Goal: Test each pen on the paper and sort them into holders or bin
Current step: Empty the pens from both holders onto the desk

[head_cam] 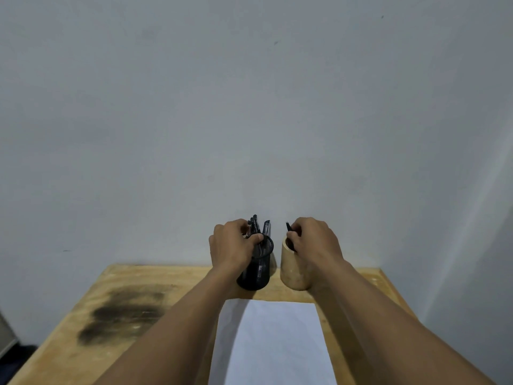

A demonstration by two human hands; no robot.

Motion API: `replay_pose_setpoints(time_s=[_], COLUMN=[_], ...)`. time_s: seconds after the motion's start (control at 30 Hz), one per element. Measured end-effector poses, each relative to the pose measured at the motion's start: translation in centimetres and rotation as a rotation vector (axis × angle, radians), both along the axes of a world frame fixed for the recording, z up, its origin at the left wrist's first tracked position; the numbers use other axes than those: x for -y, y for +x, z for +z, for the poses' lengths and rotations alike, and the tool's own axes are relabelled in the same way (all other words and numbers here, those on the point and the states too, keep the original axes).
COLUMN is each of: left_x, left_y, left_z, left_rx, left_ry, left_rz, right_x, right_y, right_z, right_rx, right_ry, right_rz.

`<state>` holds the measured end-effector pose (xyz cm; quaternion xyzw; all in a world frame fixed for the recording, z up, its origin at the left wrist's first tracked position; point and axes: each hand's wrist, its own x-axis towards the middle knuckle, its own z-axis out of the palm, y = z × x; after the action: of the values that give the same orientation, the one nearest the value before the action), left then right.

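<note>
A pale wall (249, 107) filled most of the view, and below it stood one wooden table (83, 343) with one dark smudge (122, 312) toward 9 o'clock. One white sheet of paper (277, 343) lay flat at 6 o'clock, between the two forearms, with nothing written on it that could be seen.

Two holders stood at the table's far edge, just beside each other but apart — one black mesh holder (256, 270) toward 11 o'clock and one pale wooden holder (294, 273) toward 1 o'clock. The left hand (233, 245) was curled around the mesh holder's rim, fingers closed among the pens (259, 226) bunched upright there; about five dark tips showed, though the exact count could not be told. The right hand (313, 240) sat over the mouth of the wooden holder, fingers pinched on one dark pen (288, 226) whose upper end stuck out above the thumb — its lower part reached down into the cup.
</note>
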<state>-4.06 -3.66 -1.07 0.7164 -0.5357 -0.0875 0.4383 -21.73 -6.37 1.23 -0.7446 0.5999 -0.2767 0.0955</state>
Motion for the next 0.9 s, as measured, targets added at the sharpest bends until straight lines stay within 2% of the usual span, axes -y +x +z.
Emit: replay_pose_setpoints(time_s=[0.2,0.4,0.63,0.9], left_x=[0.1,0.7,0.8,1.5], left_y=[-0.9,-0.9,-1.0,-0.9], left_z=[0.8,0.8,1.1,1.1], left_rx=[-0.106,0.031,-0.008,0.094], left_ry=[0.008,0.055,0.057,0.103], left_rz=[-0.05,-0.086,-0.174,-0.272], right_x=[0.0,0.3,0.5,0.8], right_y=[0.0,-0.1,-0.2,-0.7], right_z=[-0.2,-0.5,-0.8,-0.8], right_rx=[0.038,0.068,0.117,0.156], right_ry=[-0.006,-0.013,-0.007,0.006], right_rz=[-0.006,-0.006,-0.017,-0.006])
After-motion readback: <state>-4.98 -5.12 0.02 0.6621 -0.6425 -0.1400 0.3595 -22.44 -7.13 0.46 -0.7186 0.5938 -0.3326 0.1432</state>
